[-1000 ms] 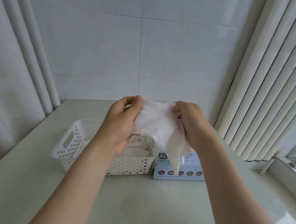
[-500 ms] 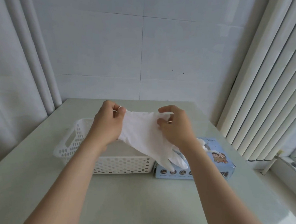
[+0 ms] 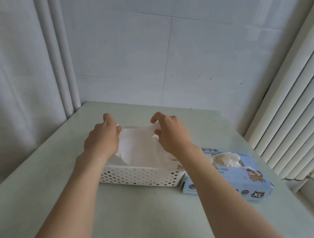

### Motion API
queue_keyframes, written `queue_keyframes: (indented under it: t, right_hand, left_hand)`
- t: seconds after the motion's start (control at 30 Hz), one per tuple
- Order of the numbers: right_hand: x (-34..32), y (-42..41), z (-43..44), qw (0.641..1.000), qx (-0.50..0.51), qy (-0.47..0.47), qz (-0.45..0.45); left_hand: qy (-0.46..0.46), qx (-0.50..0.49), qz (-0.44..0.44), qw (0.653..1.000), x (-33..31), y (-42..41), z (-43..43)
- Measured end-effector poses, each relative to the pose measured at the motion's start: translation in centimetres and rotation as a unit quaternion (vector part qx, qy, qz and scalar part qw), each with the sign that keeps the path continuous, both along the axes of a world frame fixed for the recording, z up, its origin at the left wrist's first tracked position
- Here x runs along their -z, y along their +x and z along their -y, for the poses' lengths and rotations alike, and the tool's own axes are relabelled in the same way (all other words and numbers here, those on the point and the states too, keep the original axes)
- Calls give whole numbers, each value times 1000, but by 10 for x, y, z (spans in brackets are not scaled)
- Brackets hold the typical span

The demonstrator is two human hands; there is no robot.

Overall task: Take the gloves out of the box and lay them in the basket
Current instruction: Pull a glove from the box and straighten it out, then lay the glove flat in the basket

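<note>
Head view: the pale green table (image 3: 140,221) carries the white perforated plastic basket (image 3: 137,177), the light blue cardboard box (image 3: 255,182) just beside; the thin white glove (image 3: 137,147) spreads over the basket, pinched by our left hand (image 3: 102,140) and right hand (image 3: 172,134).

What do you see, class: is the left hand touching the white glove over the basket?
Touching. The head view shows the left hand pinching one corner of the white glove, which is stretched above the basket.
</note>
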State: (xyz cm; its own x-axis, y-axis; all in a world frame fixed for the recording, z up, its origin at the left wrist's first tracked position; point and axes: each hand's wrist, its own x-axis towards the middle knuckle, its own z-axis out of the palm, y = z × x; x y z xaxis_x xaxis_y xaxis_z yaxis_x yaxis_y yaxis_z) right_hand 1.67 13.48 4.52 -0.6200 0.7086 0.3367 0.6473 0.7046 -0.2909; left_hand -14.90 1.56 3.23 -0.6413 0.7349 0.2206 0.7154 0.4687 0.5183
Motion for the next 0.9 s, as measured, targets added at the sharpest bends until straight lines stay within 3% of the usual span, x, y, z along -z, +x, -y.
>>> queue_keyframes:
  t: [0.13, 0.3, 0.4, 0.57, 0.67, 0.77, 0.9]
  right_hand:
    - [2, -17, -2, 998, -13, -23, 52]
    - [3, -18, 1, 994, 18, 41, 98]
    - [-1, -17, 6, 996, 23, -8, 91]
    - [-9, -3, 18, 966, 27, -151, 210]
    - [-15, 2, 18, 964, 41, -170, 201]
    - [-20, 0, 15, 980, 41, -108, 163]
    - [-17, -4, 20, 974, 57, 9, 218]
  left_hand:
    - [-57, -30, -29, 998, 2, 1, 1]
    - [-103, -35, -69, 992, -5, 7, 0]
    - [-108, 3, -80, 991, -5, 7, -2]
    - [-174, 67, 47, 981, 7, 7, -4]
    - [-229, 75, 76, 968, 11, 7, -4]
    - [-258, 78, 71, 960, 15, 3, -6]
    - [-277, 92, 56, 955, 20, 2, -11]
